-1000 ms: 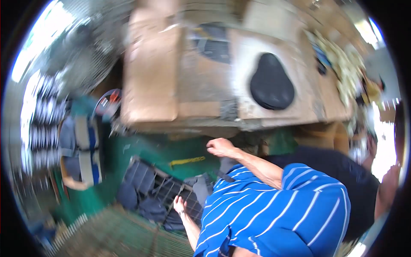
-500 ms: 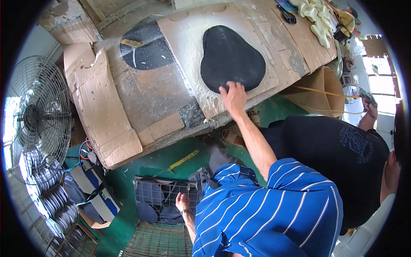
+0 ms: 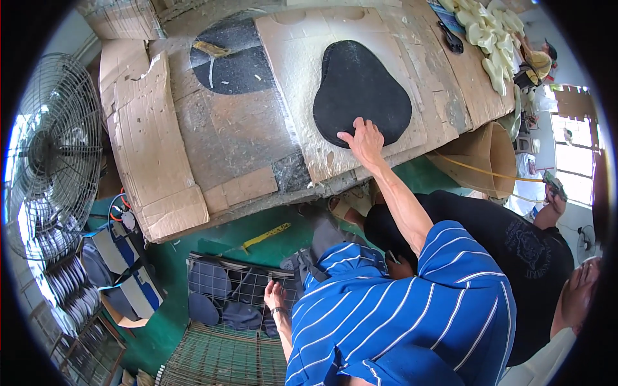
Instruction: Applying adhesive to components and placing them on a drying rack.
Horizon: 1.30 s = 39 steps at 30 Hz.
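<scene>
A black pear-shaped pad [image 3: 362, 87] lies on the cardboard-covered table, its narrow end pointing away from me. Along its left edge a second dark layer seems to show underneath. My right hand [image 3: 367, 143] is at the pad's near edge, fingertips resting on its top with thumb and fingers apart. Low at my side, my left hand [image 3: 275, 297] hangs over a wire crate [image 3: 241, 270] with loosely bent fingers and nothing visible in it. Dark rounded pads [image 3: 209, 280] are in that crate.
Another dark piece [image 3: 232, 61] lies on the table, with a brown strip on it. A large fan [image 3: 55, 154] stands at the left. Pale moulded pieces [image 3: 492, 38] are heaped at the far right. Close on my right, a person in black [image 3: 476, 251] holds a hose-fed tool [image 3: 555, 185].
The view has shifted, so the table sits a little differently. My right hand stays at the pad's near edge, its thumb spread further out. A co-worker's hand now shows at the lower right.
</scene>
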Tool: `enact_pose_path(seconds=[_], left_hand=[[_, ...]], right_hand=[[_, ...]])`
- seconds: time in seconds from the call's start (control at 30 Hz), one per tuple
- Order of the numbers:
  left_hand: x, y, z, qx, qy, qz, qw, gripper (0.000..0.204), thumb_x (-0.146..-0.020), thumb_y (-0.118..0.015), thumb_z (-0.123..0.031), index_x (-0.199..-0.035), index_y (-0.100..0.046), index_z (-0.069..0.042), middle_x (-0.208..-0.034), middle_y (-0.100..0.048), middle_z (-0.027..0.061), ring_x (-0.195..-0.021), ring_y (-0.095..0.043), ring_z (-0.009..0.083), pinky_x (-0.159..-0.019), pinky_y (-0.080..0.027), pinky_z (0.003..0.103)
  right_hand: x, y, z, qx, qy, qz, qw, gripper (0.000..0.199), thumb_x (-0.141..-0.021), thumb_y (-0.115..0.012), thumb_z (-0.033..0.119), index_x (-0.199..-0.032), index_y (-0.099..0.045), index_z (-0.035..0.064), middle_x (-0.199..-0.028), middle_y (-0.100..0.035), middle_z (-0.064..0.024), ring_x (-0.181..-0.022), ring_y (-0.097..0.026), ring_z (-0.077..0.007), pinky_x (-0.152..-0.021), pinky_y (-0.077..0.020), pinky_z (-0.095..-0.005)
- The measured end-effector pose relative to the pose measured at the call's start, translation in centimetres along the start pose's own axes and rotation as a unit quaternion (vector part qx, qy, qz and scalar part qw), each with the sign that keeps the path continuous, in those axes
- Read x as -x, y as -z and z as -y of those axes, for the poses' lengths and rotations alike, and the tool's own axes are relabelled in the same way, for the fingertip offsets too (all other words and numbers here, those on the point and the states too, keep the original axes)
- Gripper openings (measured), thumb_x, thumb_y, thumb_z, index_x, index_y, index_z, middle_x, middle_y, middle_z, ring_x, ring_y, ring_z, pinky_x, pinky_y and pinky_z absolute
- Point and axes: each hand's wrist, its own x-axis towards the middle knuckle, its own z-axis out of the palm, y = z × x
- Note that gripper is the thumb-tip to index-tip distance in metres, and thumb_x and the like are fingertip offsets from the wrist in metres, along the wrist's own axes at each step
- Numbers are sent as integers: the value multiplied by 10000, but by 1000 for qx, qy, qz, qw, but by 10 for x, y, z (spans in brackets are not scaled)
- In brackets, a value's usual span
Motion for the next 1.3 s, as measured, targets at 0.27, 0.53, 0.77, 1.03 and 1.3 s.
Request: enact_pose_path(seconds=[0.27,0.53,0.77,1.03,1.3], left_hand=[[-21,15,16,30,-38,-8,999,403,-910,-725,-83,-1304,-639,-83,-1010,-707,28,-825,-672,135,-654,-561,299],[23,-48,-76,42,-194,55,979,455,-946,-717,-201,-1371,-628,-67,-1214,-714,89,-1135,-672,220,-967,-536,407],[160,-117,-180,235,-266,398,846,452,-1010,-677,-226,-1393,-596,0,-1260,-692,124,-1176,-661,221,-1007,-548,394],[191,-47,-149,658,-271,373,595,362,-997,-678,-228,-1296,-623,-32,-1264,-680,130,-1193,-641,250,-1081,-499,475],[154,70,30,855,-287,20,432,444,-882,-608,21,-1308,-573,-99,-1217,-666,61,-1070,-685,232,-928,-597,432]], right_hand=[[-50,43,-22,59,9,82,995,231,-832,-760,257,-968,-768,71,-975,-755,-211,-953,-732,-402,-826,-579,-508],[-181,128,127,281,332,-9,901,141,-784,-628,143,-786,-726,41,-796,-728,-205,-739,-730,-399,-605,-568,-510],[-14,210,320,250,508,-48,823,142,-770,-623,142,-762,-688,15,-739,-686,-243,-706,-702,-440,-585,-543,-515],[261,194,398,184,693,156,680,165,-807,-730,206,-928,-745,95,-802,-725,-140,-817,-710,-366,-716,-555,-477],[502,83,379,105,801,347,476,227,-788,-791,204,-948,-724,57,-836,-728,-119,-840,-717,-308,-753,-556,-425]])
